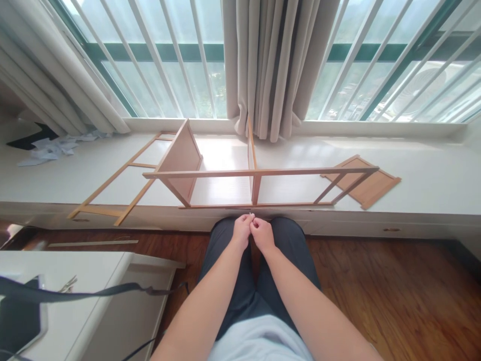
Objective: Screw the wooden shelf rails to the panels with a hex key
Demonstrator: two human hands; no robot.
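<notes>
While both hands meet just above the knees, the left hand [242,229] and the right hand [262,233] pinch one tiny pale piece [251,215] between their fingertips; it is too small to say whether it is a screw, a peg or a bit of packaging. The fingers of both hands are curled closed around it, thumbs and forefingers pressed together, so the piece sits at the point where the two hands touch, over the lap and just short of the window ledge [421,185].

On that ledge, straight ahead, stands a partly built wooden shelf frame [259,173] with one slanted panel [182,160] fitted near its left end and an upright divider near the middle. A ladder-like side frame [112,193] lies flat to the left, overhanging the edge of the ledge, and a loose flat panel [370,183] lies to the right, touching the frame's far end.

The main risk, as I judge it, is the small piece slipping from so fine a pinch: it would drop between the legs onto the dark wood floor [394,296] and be hard to find. The frame also looks lightly joined, so a knock from a knee or arm could rack it or push the overhanging side frame off the ledge.
</notes>
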